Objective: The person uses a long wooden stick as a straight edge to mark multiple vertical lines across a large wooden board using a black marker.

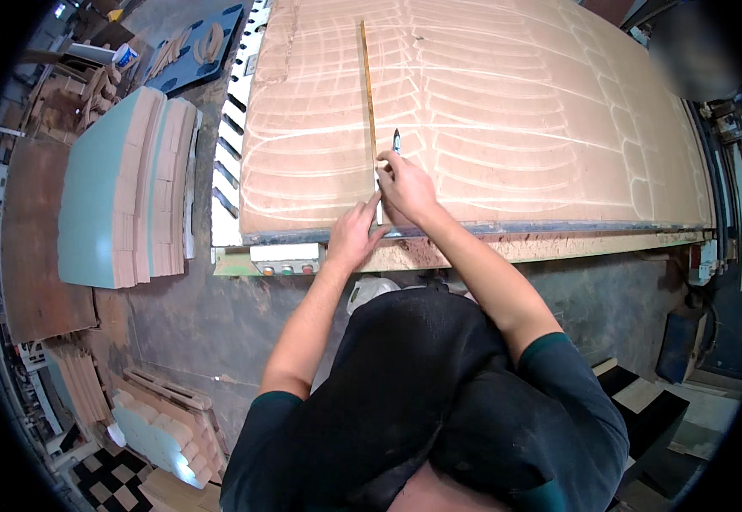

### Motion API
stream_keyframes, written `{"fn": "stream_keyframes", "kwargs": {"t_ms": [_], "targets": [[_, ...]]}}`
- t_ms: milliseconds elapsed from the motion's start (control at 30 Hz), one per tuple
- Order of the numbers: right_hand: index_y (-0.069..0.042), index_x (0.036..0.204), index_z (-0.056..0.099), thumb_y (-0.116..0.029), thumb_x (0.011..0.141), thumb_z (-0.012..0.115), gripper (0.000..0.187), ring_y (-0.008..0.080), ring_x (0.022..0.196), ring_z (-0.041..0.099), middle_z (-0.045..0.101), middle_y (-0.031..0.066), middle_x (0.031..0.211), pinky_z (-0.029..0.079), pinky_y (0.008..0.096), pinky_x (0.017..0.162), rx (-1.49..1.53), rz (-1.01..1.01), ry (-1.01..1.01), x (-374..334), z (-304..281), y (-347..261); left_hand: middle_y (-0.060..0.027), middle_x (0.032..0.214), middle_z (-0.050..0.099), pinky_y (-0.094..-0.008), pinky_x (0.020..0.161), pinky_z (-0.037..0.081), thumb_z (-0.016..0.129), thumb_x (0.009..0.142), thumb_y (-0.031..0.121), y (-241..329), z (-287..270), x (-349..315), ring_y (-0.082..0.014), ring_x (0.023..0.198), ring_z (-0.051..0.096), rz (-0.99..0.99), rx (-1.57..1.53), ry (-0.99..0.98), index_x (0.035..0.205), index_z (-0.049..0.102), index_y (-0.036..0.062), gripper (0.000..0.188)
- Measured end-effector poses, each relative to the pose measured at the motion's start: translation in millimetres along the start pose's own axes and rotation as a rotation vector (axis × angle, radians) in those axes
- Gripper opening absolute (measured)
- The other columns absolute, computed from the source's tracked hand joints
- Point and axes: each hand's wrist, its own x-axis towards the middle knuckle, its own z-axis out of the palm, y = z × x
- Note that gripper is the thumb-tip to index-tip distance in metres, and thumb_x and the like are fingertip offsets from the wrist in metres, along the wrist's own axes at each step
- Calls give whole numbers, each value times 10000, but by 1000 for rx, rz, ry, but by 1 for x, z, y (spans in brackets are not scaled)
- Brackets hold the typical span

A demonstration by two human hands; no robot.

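A long, narrow yellow-brown strip [367, 77], perhaps a ruler, lies across a tan board [490, 166] marked with pale curved grooves. Its near end looks white and reaches the board's front edge. At that end, my left hand [356, 234] has its fingers and thumb closed about the strip. My right hand [408, 188] grips a dark-tipped marker [397, 141], which sticks up past the fingers and points away from me. The fingertips of this hand are beside the strip, and whether they press on it I cannot tell.
A white slotted rail [228, 162] borders the board's left side. Below the front edge sits a control box with buttons [286, 259]. Stacked curved panels [102, 192] stand at left, with a blue pallet [196, 51] behind. More cut pieces [166, 435] lie at lower left.
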Motion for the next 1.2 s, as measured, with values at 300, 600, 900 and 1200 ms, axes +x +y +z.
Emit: {"fn": "stream_keyframes", "kwargs": {"t_ms": [300,600,900,1200], "targets": [[-97,1499,581,-155,999,729,525,534,1176,739,692,302,1387,612,602,1008,-45,226,43,45,45,-3,-127,1098,732,-506,898,605,922,916,355,-13,2,-8,-367,1047,752,26,-8,125,1453,759,86,623],[-97,1477,592,-104,979,675,505,564,1175,726,676,314,1431,595,628,1026,10,197,63,43,47,4,-105,1100,729,-494,901,606,901,949,383,-14,-4,-4,-350,1051,754,7,-20,65,1417,822,140,533],[-90,1407,609,-116,967,745,460,488,1101,742,728,258,1221,608,579,963,-63,193,141,42,40,19,-108,1074,712,-494,886,608,896,946,373,-8,2,4,-347,1016,750,66,-37,61,1417,820,131,535],[-90,1431,632,-132,974,759,476,475,1151,751,738,257,1279,614,560,1003,-60,196,112,42,36,25,-112,1112,734,-500,906,616,880,960,411,-3,10,6,-354,1048,763,57,2,48,1405,818,118,537]]}}
